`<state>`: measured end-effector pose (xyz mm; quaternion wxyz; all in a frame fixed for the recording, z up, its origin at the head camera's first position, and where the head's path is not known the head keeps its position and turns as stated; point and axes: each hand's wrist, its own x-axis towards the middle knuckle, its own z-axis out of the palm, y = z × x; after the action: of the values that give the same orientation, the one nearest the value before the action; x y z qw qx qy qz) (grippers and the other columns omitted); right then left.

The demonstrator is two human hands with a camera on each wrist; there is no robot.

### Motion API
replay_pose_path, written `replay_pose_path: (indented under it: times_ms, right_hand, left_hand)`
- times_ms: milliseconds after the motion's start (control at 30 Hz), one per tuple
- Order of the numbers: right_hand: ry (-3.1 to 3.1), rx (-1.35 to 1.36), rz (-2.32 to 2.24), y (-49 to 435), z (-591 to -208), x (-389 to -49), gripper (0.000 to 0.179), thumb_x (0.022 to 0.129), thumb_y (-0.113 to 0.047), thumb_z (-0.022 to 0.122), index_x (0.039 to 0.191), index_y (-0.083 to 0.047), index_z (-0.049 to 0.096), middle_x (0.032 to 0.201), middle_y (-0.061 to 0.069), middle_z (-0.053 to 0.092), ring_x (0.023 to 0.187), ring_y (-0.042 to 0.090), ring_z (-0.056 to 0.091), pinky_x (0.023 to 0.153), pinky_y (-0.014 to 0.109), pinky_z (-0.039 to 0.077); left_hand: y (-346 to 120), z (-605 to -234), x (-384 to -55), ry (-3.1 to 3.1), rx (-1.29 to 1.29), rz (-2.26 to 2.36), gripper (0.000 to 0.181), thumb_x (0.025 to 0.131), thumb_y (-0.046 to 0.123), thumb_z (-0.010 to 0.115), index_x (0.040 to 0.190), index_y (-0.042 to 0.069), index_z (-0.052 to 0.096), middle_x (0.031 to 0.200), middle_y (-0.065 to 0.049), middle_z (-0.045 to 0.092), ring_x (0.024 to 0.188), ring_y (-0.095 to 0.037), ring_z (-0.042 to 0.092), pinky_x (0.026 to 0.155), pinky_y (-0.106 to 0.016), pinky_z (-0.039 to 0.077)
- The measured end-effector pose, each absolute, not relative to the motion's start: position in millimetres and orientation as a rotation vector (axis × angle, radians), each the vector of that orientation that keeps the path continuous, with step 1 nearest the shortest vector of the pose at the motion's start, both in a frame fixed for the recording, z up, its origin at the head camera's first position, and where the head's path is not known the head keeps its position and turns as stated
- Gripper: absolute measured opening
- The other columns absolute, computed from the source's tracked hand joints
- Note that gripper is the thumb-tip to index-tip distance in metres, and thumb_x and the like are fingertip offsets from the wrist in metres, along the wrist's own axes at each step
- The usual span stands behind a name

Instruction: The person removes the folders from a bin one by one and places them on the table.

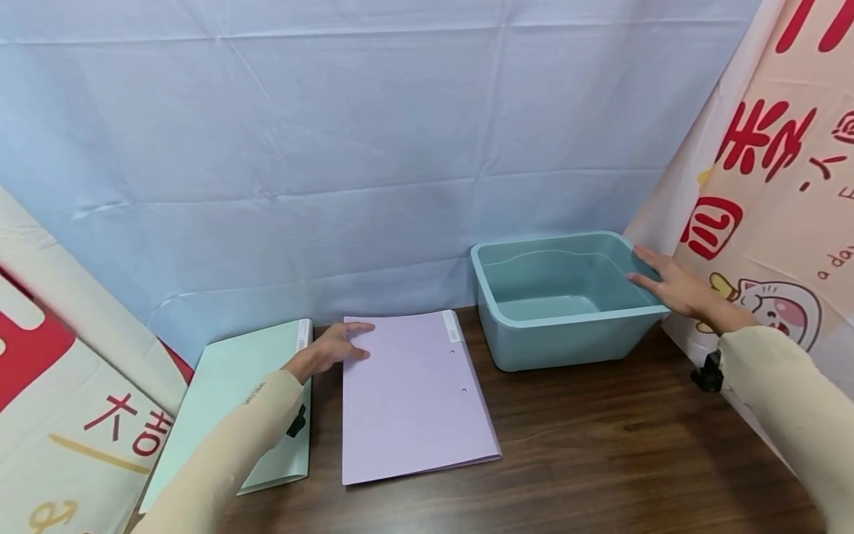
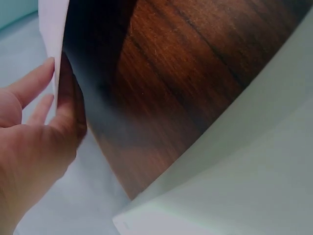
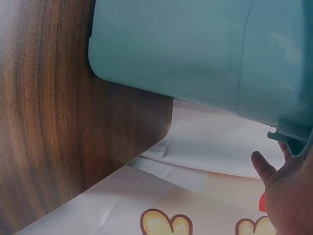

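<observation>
A lilac file folder (image 1: 414, 400), with a white label at its top right corner, lies on the brown table. My left hand (image 1: 333, 347) holds its left edge near the far end; in the left wrist view, fingers show on both faces of the folder's edge (image 2: 51, 29). A teal plastic basin (image 1: 554, 345) stands at the back right, with nothing seen inside. My right hand (image 1: 674, 285) grips the basin's right rim, some fingers reaching over it and some outside below the rim, as the right wrist view shows. The palm is partly hidden there.
A mint green file folder (image 1: 260, 348) lies on the left, partly under my left forearm. Pale blue cloth (image 1: 373, 185) hangs behind the table (image 1: 567, 445). Printed cloths border the left (image 1: 87, 356) and right (image 1: 767, 185) sides, the right one close to the basin.
</observation>
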<state>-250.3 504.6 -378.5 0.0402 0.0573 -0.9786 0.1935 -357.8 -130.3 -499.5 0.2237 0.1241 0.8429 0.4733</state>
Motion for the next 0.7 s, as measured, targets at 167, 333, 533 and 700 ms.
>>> replay_pose_path:
  times_ms: [167,333,533,700]
  right_hand:
    - [-3.012,0.193,0.468,504,-376,-251,0.079,0.101,-0.044,0.049,0.157,-0.006,0.01,0.159,0.028,0.013,0.143,0.052,0.012,0.107,0.073,0.014]
    - [-3.05,0.219,0.302,502,-373,-256,0.082,0.099,-0.045,0.052,0.154,0.002,0.015,0.156,0.031,0.017,0.14,0.054,0.017,0.106,0.073,0.018]
    - [-3.078,0.248,0.131,498,-367,-263,0.089,0.095,-0.05,0.056,0.152,0.007,0.018,0.152,0.035,0.023,0.136,0.056,0.024,0.103,0.074,0.022]
    - [-3.087,0.272,0.068,493,-360,-265,0.089,0.094,-0.051,0.058,0.15,0.01,0.024,0.15,0.036,0.027,0.135,0.055,0.025,0.104,0.073,0.023]
  left_hand:
    - [-128,-501,-354,2.39,0.317,1.251,0.06,0.083,0.004,0.075,0.139,0.016,0.056,0.154,-0.014,0.031,0.143,-0.033,0.023,0.116,-0.058,0.019]
    - [-127,-503,-351,2.495,0.302,1.15,0.059,0.083,0.007,0.076,0.138,0.017,0.057,0.152,-0.015,0.035,0.141,-0.034,0.027,0.115,-0.057,0.023]
    - [-125,-504,-347,2.648,0.386,1.0,0.063,0.081,0.013,0.079,0.139,0.012,0.055,0.147,-0.019,0.041,0.135,-0.035,0.035,0.112,-0.055,0.031]
    - [-124,-506,-345,2.68,0.362,0.919,0.07,0.082,0.025,0.08,0.144,0.016,0.05,0.15,-0.018,0.039,0.137,-0.036,0.035,0.111,-0.057,0.031]
